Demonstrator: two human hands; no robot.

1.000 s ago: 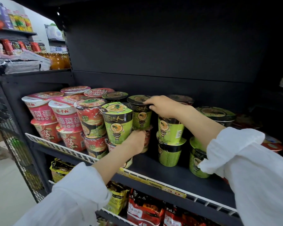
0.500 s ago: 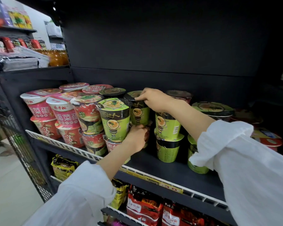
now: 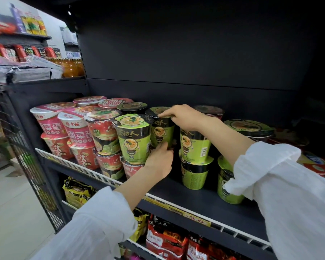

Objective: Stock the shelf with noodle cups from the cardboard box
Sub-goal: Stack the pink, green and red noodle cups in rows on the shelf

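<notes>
Noodle cups stand stacked two high on the dark shelf [image 3: 204, 201]: red and pink cups [image 3: 77, 132] at the left, green cups [image 3: 134, 139] in the middle and right. My right hand [image 3: 184, 117] grips the lid rim of a green upper cup [image 3: 160, 131] in the second row. My left hand [image 3: 159, 161] is curled round the bottom of that same cup, where it sits on a lower cup, with the thumb pointing up. Another green stack [image 3: 194, 152] stands just right of it. The cardboard box is not in view.
White wire fence [image 3: 94, 172] runs along the shelf's front edge with a yellow price tag [image 3: 196, 219]. Bare shelf floor lies in front of the green stacks. Noodle packets [image 3: 165, 239] fill the shelf below. A mesh side panel [image 3: 32, 166] and another stocked rack [image 3: 26, 70] are at the left.
Both hands stay on the same green cup. My right hand's fingers have shifted a little further left over its lid; my left hand has barely moved.
</notes>
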